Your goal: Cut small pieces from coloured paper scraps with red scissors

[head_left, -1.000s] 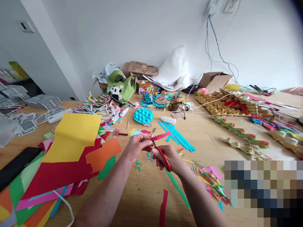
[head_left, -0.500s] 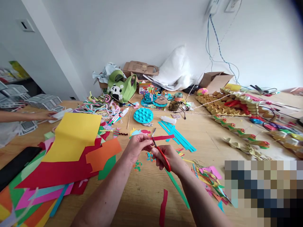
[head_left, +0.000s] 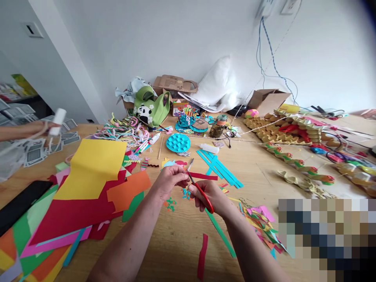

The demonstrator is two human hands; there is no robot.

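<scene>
My right hand (head_left: 207,194) grips red-handled scissors (head_left: 203,195), whose blades point up and away, close to the fingertips of my left hand (head_left: 173,180). The left fingers are pinched round one end of a red paper strip (head_left: 205,176) that stretches right behind the blades. Small blue and green paper bits (head_left: 185,193) lie beneath my hands. A second red strip (head_left: 202,256) rests nearer me, and a green strip (head_left: 220,233) runs under my right forearm. Beyond my hands sits a round blue piece with raised folds (head_left: 178,143).
Coloured paper sheets (head_left: 91,168) and a black phone (head_left: 22,203) fill the left. Blue strips (head_left: 221,170), a glue bottle (head_left: 209,148) and a jar (head_left: 218,126) lie beyond my hands. Egg cartons (head_left: 273,129) stand right. Another person's hand (head_left: 49,129) holds a white object at far left.
The red strip's free end has dropped a little and tilted downward. At the far left, the other person's hand has lifted a white object. My hands have barely moved.
</scene>
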